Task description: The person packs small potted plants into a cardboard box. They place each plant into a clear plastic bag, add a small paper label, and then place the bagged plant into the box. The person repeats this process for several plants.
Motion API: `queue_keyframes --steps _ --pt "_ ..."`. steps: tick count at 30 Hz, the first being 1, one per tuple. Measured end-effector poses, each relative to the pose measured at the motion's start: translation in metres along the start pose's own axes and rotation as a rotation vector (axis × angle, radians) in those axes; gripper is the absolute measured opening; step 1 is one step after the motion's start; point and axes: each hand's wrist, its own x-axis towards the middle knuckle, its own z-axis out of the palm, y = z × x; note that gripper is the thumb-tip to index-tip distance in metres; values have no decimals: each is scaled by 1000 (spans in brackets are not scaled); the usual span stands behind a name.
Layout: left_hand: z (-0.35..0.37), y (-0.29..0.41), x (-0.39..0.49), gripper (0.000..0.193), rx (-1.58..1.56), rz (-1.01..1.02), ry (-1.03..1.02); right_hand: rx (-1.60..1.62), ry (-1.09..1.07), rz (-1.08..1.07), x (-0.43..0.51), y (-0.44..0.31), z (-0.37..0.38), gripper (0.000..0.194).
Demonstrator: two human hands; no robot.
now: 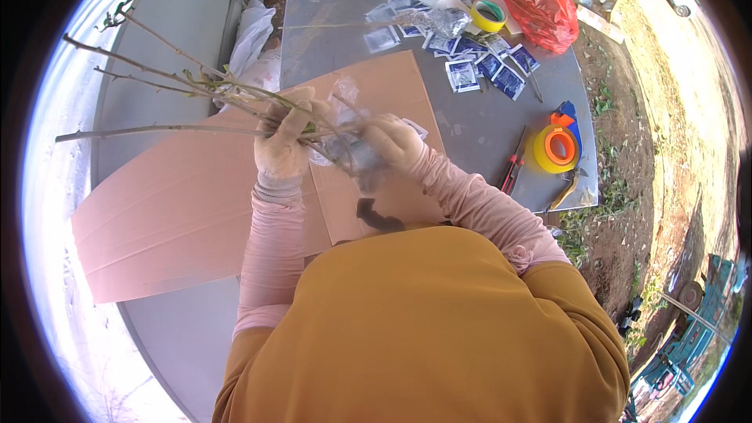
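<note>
My left hand (286, 132), in a pale glove, is closed around several thin woody branches (170, 75) that point to the left, some with small green leaves. At the other end of the bundle, my right hand (390, 138), gloved too, grips clear plastic film (364, 158) around the lower ends; it is blurred there, so the exact hold is hard to tell. Both hands are above a flattened cardboard sheet (194, 211). A dark curved object (379, 217) lies on the cardboard close to my body.
On the grey table (482, 123) are many small printed packets (461, 76), a red plastic bag (537, 6), a yellow tape roll (489, 16), a tape dispenser (558, 147), a red-handled tool (513, 173) and a curved-handled tool (566, 191). A white bag (249, 35) is beyond the cardboard.
</note>
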Motion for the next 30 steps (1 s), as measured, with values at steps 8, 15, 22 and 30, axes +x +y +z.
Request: queue_keyframes --steps 8,15,22,30 --pt "3 23 14 33 -183 66 4 -346 624 450 -87 -10 -70 37" --pt "-7 34 25 39 -247 -10 40 -972 984 1292 -271 9 -204 71" --pt "5 48 27 38 -211 59 185 -652 988 1497 -320 95 -269 37" --pt "5 65 28 36 -246 113 225 642 1578 1066 -342 86 -289 24"
